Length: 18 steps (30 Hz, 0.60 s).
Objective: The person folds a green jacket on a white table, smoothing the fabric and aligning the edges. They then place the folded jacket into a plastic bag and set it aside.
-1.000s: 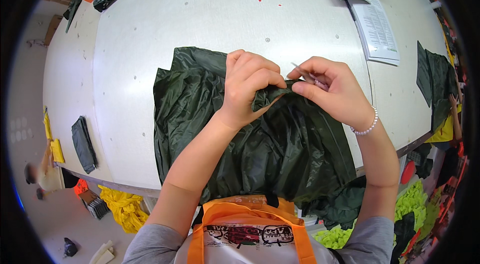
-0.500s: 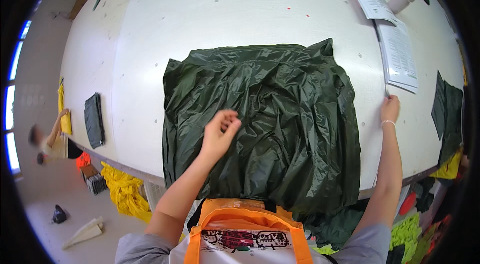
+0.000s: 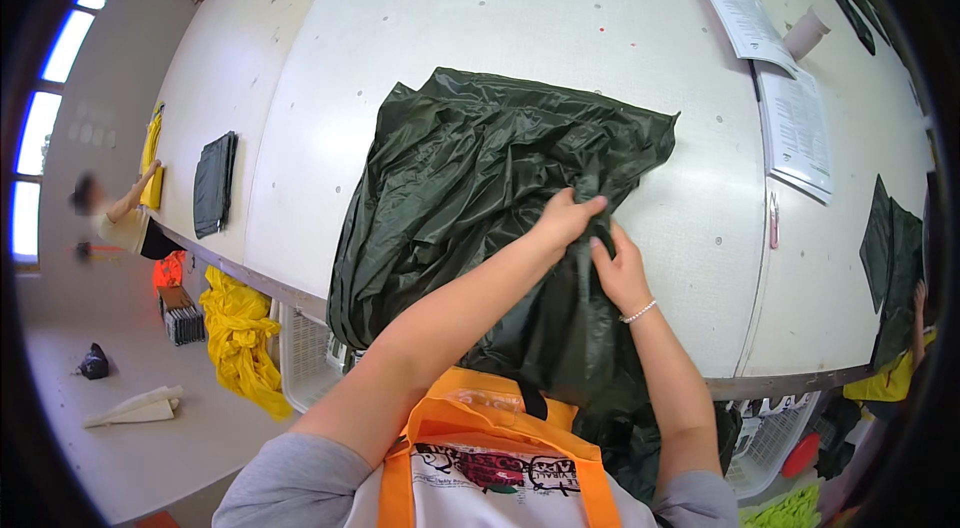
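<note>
A large piece of shiny dark green fabric (image 3: 460, 178), heavily wrinkled, lies on the white table and hangs over its near edge. My left hand (image 3: 568, 220) is closed on the fabric near its right side, with thumb and fingers pinching a gathered fold. Just right of and below it, my right hand (image 3: 622, 273), a beaded bracelet on its wrist, grips the same gathered edge. The fabric between the two hands is bunched, and part of the fingers is hidden in it. A small pink-handled tool (image 3: 773, 220) lies on the table to the right.
Printed sheets (image 3: 795, 133) and a pale cylinder (image 3: 806, 32) lie at the right. A folded dark bundle (image 3: 214, 183) rests on the left, with dark fabric (image 3: 898, 258) at the far right. Yellow fabric (image 3: 240, 338) hangs below the table edge. Another person (image 3: 120, 213) handles yellow fabric at far left.
My right hand has left the small tool on the table and come to the fabric's right side. My left hand has moved right and grasped it too. The fabric's right side is gathered inward.
</note>
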Motion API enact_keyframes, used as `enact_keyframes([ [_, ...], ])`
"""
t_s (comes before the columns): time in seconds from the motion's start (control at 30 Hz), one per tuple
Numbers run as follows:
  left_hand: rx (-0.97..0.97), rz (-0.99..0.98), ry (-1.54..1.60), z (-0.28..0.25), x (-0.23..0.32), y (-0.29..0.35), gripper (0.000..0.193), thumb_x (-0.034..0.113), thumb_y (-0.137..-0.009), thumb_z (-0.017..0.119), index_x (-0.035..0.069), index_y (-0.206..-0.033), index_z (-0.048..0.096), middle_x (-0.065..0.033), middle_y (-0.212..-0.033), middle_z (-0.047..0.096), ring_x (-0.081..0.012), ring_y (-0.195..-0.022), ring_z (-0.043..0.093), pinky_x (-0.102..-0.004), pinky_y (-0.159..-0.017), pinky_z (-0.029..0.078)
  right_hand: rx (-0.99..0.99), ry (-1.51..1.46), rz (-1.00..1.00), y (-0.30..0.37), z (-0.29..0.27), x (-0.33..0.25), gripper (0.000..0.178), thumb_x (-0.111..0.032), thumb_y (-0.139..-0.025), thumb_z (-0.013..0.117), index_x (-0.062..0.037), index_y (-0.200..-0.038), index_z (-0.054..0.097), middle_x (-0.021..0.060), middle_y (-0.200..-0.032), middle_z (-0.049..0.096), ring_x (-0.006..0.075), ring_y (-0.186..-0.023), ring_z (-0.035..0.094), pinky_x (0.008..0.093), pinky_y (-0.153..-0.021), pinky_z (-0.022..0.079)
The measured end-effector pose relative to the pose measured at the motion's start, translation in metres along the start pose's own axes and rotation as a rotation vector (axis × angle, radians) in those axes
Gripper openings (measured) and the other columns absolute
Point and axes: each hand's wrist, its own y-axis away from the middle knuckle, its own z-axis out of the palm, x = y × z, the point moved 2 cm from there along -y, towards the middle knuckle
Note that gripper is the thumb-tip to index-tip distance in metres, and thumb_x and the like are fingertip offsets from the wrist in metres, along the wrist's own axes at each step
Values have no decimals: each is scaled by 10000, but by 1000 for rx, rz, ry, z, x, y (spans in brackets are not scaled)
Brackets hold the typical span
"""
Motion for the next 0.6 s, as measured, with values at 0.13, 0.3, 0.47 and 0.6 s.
enact_keyframes([
  [0.13, -32, 230, 201, -26, 31, 91, 316, 156, -922, 528, -29, -1178, 524, -56, -1063, 610, -127, -936, 556, -268, -848, 439, -170, -464, 339, 14, -33, 13, 351, -202, -952, 533, 29, -1216, 554, 89, -1180, 588, 166, -1023, 559, 269, -912, 420],
  [0.3, -409, 427, 32, -35, 81, 247, 369, 140, -907, 576, -30, -1224, 495, -42, -1119, 590, -95, -1028, 499, -278, -924, 413, 77, -259, 316, 0, -35, 48, 295, -171, -932, 535, 5, -1165, 575, 92, -1150, 608, 167, -1013, 567, 275, -914, 429],
  [0.47, -902, 530, -234, -67, 87, 346, 349, 173, -865, 635, -38, -1119, 523, -142, -937, 638, -224, -824, 623, -302, -723, 471, -69, -236, 130, 10, 39, -30, 231, -111, -904, 536, -12, -1110, 569, 89, -1095, 627, 161, -959, 585, 272, -886, 448],
  [0.6, -1046, 668, -92, -115, 73, 400, 391, 105, -817, 585, -62, -1155, 482, -162, -968, 617, -272, -846, 620, -311, -739, 471, -70, -83, 49, 77, 32, -93, 190, -62, -882, 536, -26, -1066, 564, 87, -1052, 643, 156, -917, 599, 271, -863, 463],
])
